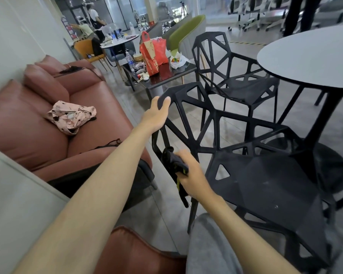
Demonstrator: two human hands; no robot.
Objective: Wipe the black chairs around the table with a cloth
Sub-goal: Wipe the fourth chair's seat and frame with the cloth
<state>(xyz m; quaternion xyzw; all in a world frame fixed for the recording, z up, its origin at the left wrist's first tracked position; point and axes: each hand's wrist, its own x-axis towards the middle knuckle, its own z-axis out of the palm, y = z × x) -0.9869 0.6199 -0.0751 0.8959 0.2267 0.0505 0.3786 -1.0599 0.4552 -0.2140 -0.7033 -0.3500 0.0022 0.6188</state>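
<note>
A black lattice chair (265,186) stands in front of me beside the round grey table (313,56). My left hand (156,113) grips the top left corner of its backrest. My right hand (192,175) is closed on a dark cloth (172,159) with a yellow-green edge, pressed against the lower left frame of the backrest. A second black lattice chair (234,76) stands farther back, next to the table.
A reddish-brown sofa (38,125) with a pink bag (71,115) runs along the left wall. A low glass table (166,76) with red bags (152,52) sits behind the chairs. People work at a far table. A brown cushion edge lies near my legs.
</note>
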